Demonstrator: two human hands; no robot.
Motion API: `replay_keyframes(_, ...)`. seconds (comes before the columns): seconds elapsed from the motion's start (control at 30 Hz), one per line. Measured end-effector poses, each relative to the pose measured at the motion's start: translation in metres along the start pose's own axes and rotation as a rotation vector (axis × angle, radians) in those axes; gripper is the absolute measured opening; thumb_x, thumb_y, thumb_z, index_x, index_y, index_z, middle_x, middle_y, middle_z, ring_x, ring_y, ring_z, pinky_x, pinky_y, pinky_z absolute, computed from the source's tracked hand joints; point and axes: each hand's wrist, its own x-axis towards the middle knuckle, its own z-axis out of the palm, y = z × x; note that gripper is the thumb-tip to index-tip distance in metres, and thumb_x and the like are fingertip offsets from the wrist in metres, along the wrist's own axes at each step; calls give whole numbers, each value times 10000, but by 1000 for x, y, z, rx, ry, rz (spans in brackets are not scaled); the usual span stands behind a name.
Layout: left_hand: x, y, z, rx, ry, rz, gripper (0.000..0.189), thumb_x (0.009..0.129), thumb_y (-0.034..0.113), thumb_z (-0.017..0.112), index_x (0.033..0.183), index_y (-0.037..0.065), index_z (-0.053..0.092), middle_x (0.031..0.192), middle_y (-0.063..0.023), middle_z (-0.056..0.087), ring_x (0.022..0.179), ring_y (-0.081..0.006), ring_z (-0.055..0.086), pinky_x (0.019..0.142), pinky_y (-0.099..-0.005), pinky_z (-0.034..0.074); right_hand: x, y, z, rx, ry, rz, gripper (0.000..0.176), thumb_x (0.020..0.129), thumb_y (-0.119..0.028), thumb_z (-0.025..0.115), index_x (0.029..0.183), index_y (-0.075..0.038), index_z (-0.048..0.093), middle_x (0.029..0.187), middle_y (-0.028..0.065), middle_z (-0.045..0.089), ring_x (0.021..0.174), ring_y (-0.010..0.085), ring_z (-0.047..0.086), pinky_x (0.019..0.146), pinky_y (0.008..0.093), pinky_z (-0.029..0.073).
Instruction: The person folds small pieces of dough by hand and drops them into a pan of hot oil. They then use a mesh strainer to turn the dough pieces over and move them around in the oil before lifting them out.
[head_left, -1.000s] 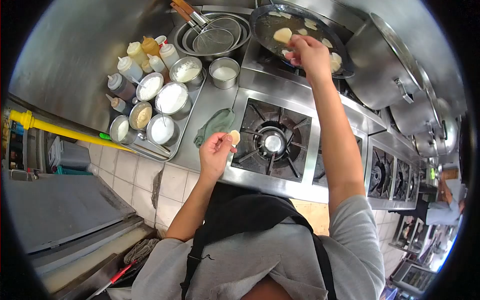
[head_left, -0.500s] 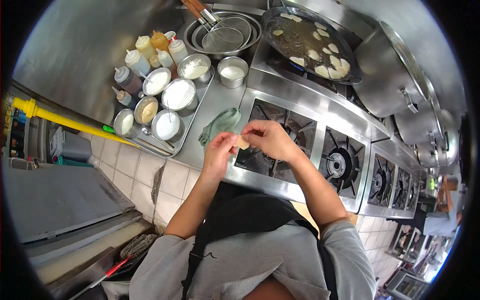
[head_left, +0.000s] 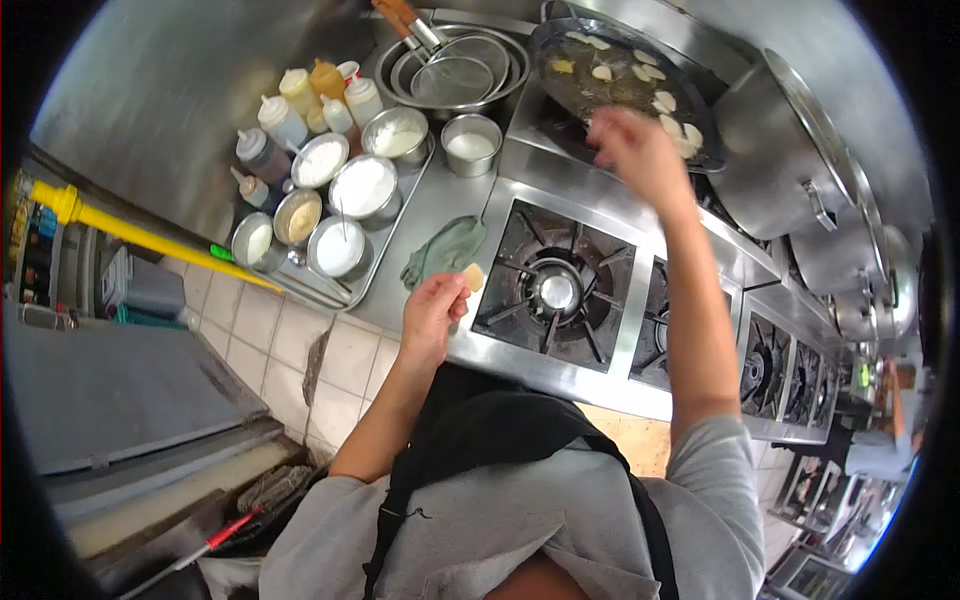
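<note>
Vs 0.5 s ago: both hands met then at a pc in front of the burner; now they're well apart. R hand (head_left: pixel 640 155) is out over the near edge of the wide round black metal wok (head_left: pixel 552 92), blurred, fingers part curled; can't tell if it holds anything. L hand (head_left: pixel 432 310) is about where it was, thumb & fingertips pinched on 1 small thin pale-cream flat pc (head_left: pixel 474 276), held up near the crumpled dull-green cloth (head_left: pixel 450 250), just L of the black-grated gas burner (head_left: pixel 555 290).

Counts: 1 pc in L hand; at least 8 more pale pcs (head_left: pixel 601 73) in the wok's oil, some overlapping or hidden by R hand, so no exact no. 1 cloth. 7 round steel containers (head_left: pixel 470 145) w/ white or tan contents: 6 on the rectangular steel tray (head_left: pixel 372 268), 1 on the stainless bench (head_left: pixel 402 232) beside it. Approx 8 plastic squeeze bottles (head_left: pixel 282 120), grouped behind the containers. 2 wire-mesh strainers (head_left: pixel 452 82) w/ wooden handles, resting in nested steel bowls (head_left: pixel 518 85).
</note>
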Motion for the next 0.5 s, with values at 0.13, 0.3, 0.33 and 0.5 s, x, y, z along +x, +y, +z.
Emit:
replay_keyframes(0.13, 4, -6, 3, 91, -130, -22, 141, 937, 195, 641, 939, 55, 629, 796, -14, 627, 634, -61, 506, 571, -210, 378, -96, -8, 74, 165, -379, -107, 295, 902, -158, 641, 1154, -4, 651, 840, 89, 702, 771, 128, 657, 728, 277, 529)
replay_keyframes(0.3, 1, 1, 22, 99, -173, 8, 203, 977, 233, 578, 1014, 41, 634, 836, -24, 624, 665, -69, 518, 605, -223, 404, -105, -12, 85, 277, -247, -103, 140, 863, -122, 629, 969, -37, 665, 760, 155, 646, 675, 212, 636, 665, 333, 509)
replay_keyframes(0.33, 1, 1, 23, 103, -176, 2, 203, 977, 233, 578, 1014, 41, 634, 836, -24, 624, 665, -69, 518, 605, -223, 404, -89, -10, 75, 259, -107, -133, 140, 870, -127, 629, 965, -33, 670, 746, 124, 655, 665, 169, 622, 655, 310, 506)
replay_keyframes(0.5, 0, -12, 14, 188, -228, -57, 235, 979, 261, 574, 1055, 49, 642, 833, -17, 640, 668, -58, 543, 597, -206, 413, 42, 6, -11, 21, 262, -77, 296, 914, -286, 590, 1041, -40, 694, 828, 116, 709, 755, 183, 706, 692, 332, 529)
